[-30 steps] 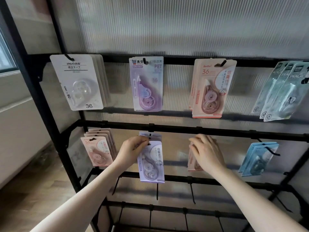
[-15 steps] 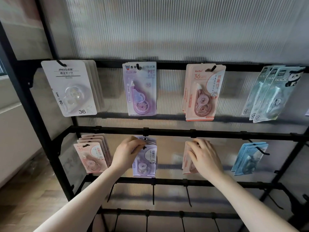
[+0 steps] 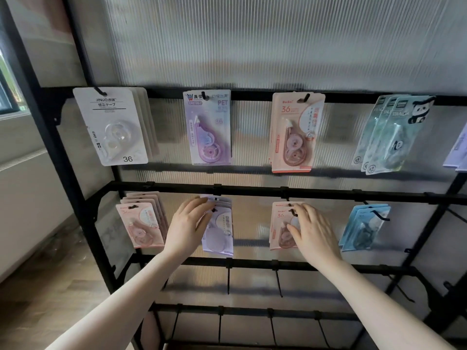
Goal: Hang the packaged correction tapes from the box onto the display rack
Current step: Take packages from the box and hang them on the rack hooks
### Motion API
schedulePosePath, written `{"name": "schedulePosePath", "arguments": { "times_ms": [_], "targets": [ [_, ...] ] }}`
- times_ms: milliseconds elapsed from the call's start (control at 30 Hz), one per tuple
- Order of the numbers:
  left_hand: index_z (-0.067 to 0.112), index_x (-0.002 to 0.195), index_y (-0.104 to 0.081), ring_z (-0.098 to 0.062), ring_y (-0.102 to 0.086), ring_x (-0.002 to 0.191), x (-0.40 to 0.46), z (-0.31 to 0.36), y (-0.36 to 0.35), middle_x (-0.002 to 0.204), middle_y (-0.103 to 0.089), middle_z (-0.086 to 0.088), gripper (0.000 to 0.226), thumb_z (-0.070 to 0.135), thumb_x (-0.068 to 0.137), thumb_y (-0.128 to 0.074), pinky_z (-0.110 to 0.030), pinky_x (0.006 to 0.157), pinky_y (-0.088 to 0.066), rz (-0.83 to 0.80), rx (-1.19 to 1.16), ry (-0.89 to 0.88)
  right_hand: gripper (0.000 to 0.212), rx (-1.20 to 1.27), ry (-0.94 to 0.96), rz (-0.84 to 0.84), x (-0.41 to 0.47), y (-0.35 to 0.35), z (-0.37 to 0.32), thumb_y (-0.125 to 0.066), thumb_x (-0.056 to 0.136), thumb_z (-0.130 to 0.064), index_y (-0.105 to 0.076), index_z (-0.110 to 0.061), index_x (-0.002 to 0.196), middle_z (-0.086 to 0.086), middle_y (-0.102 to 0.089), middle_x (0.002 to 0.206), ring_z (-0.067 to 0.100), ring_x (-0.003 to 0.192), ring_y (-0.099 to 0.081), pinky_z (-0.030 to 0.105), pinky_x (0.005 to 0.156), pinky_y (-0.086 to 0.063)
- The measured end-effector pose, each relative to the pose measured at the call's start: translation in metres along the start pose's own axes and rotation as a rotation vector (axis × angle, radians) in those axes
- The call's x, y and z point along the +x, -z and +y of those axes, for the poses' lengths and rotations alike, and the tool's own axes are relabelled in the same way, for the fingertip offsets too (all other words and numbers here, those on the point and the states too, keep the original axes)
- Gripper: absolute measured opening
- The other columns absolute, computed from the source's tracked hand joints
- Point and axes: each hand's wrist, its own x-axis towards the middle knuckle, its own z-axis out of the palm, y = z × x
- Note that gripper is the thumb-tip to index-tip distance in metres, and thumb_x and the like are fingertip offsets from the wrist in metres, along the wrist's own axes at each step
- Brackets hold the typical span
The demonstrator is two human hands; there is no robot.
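**Display rack, two rows stocked, both hands at the lower row**

- Rack [image 3: 252, 192]: black metal frame with hooks, standing against a ribbed translucent panel [image 3: 252, 46].
- Upper row, left to right: white packs [image 3: 111, 127]; a purple pack [image 3: 208, 127]; peach packs [image 3: 294, 132]; green panda packs [image 3: 394, 135]; the edge of further packs at the far right, cut off by the frame.
- Lower row, left to right: pink packs [image 3: 141, 223]; lilac packs [image 3: 219, 228]; salmon packs [image 3: 280, 227]; blue packs [image 3: 364, 227].
- Left hand [image 3: 188, 226]: arm reaching up from the lower left, fingers straight and lying against the left part of the lilac packs, fingertips near their hook. Whether the thumb grips behind the card cannot be told.
- Right hand [image 3: 313, 231]: arm reaching up from the lower right, fingers spread and gently bent, resting flat on the front salmon pack, fingertips by its hook; nothing is pinched.
- Lowest rows: bare hooks.
- Wooden floor [image 3: 38, 299] at the lower left.
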Motion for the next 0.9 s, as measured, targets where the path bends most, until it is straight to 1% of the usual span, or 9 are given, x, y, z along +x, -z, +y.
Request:
{"name": "schedulePosePath", "arguments": {
  "times_ms": [100, 233, 333, 400, 533, 667, 700, 800, 900],
  "targets": [
    [0.013, 0.114, -0.066, -0.025, -0.051, 0.116, -0.012, 0.017, 0.002, 0.121, -0.063, -0.007, 0.042, 0.035, 0.090, -0.041, -0.036, 0.096, -0.041, -0.025, 0.034, 0.035, 0.048, 0.003, -0.002, -0.002, -0.009, 0.008, 0.009, -0.073, 0.077, -0.026, -0.059, -0.005, 0.117, 0.014, -0.061, 0.115, 0.031, 0.099, -0.062, 0.039, 0.080, -0.053],
    [0.015, 0.122, -0.059, -0.029, -0.045, 0.127, -0.033, 0.040, -0.007, 0.133, -0.055, -0.007, 0.039, 0.033, 0.090, -0.047, -0.046, 0.102, -0.041, -0.091, 0.082, 0.101, 0.051, -0.006, -0.031, -0.081, -0.024, 0.012, 0.029, -0.070, 0.080, -0.028, -0.055, -0.005, 0.123, 0.014, -0.059, 0.118, 0.031, 0.103, -0.061, 0.039, 0.083, -0.052],
    [0.014, 0.123, -0.059, -0.029, -0.043, 0.129, -0.051, 0.065, -0.021, 0.134, -0.054, -0.008, 0.049, 0.044, 0.089, -0.039, -0.046, 0.104, -0.039, -0.137, 0.104, 0.176, 0.053, 0.005, -0.058, -0.150, -0.042, 0.014, 0.046, -0.065, 0.085, -0.030, -0.051, -0.003, 0.129, 0.017, -0.055, 0.126, 0.034, 0.112, -0.056, 0.042, 0.091, -0.048],
    [0.012, 0.122, -0.060, -0.030, -0.045, 0.128, -0.063, 0.085, -0.033, 0.133, -0.054, -0.009, 0.053, 0.045, 0.087, -0.039, -0.049, 0.102, -0.041, -0.171, 0.124, 0.202, 0.054, 0.018, -0.055, -0.199, -0.055, 0.013, 0.059, -0.062, 0.087, -0.031, -0.049, -0.003, 0.132, 0.018, -0.052, 0.130, 0.034, 0.118, -0.053, 0.043, 0.096, -0.045],
    [0.010, 0.122, -0.059, -0.032, -0.046, 0.126, -0.087, 0.123, -0.058, 0.133, -0.054, -0.012, 0.056, 0.047, 0.086, -0.040, -0.043, 0.102, -0.035, -0.213, 0.135, 0.247, 0.056, 0.020, -0.045, -0.272, -0.081, 0.003, 0.084, -0.075, 0.076, -0.028, -0.058, 0.000, 0.120, 0.020, -0.061, 0.118, 0.037, 0.105, -0.061, 0.045, 0.087, -0.051],
    [0.010, 0.124, -0.058, -0.030, -0.043, 0.130, -0.109, 0.137, -0.083, 0.134, -0.053, -0.012, 0.056, 0.047, 0.085, -0.041, -0.045, 0.104, -0.039, -0.304, 0.124, 0.277, 0.055, 0.037, -0.044, -0.328, -0.105, -0.006, 0.100, -0.080, 0.070, -0.025, -0.061, 0.000, 0.116, 0.021, -0.062, 0.114, 0.038, 0.099, -0.063, 0.045, 0.082, -0.052],
    [0.011, 0.125, -0.057, -0.028, -0.042, 0.131, -0.114, 0.137, -0.089, 0.135, -0.052, -0.011, 0.056, 0.048, 0.086, -0.040, -0.044, 0.105, -0.039, -0.317, 0.121, 0.281, 0.055, 0.046, -0.043, -0.336, -0.111, -0.009, 0.105, -0.080, 0.071, -0.024, -0.061, 0.001, 0.116, 0.021, -0.062, 0.114, 0.038, 0.100, -0.062, 0.045, 0.083, -0.052],
    [0.013, 0.129, -0.054, -0.026, -0.038, 0.134, -0.129, 0.138, -0.103, 0.140, -0.048, -0.009, 0.059, 0.049, 0.085, -0.039, -0.041, 0.108, -0.035, -0.347, 0.128, 0.319, 0.054, 0.067, -0.078, -0.420, -0.129, -0.023, 0.113, -0.069, 0.083, -0.027, -0.053, -0.002, 0.128, 0.021, -0.053, 0.128, 0.038, 0.116, -0.053, 0.046, 0.092, -0.047],
    [0.013, 0.131, -0.052, -0.026, -0.033, 0.137, -0.148, 0.133, -0.120, 0.143, -0.043, -0.009, 0.063, 0.051, 0.084, -0.034, -0.039, 0.110, -0.029, -0.396, 0.132, 0.348, 0.055, 0.048, -0.102, -0.495, -0.152, -0.045, 0.115, -0.075, 0.076, -0.026, -0.058, -0.002, 0.122, 0.023, -0.057, 0.123, 0.040, 0.105, -0.060, 0.047, 0.083, -0.051]
  ]
}}
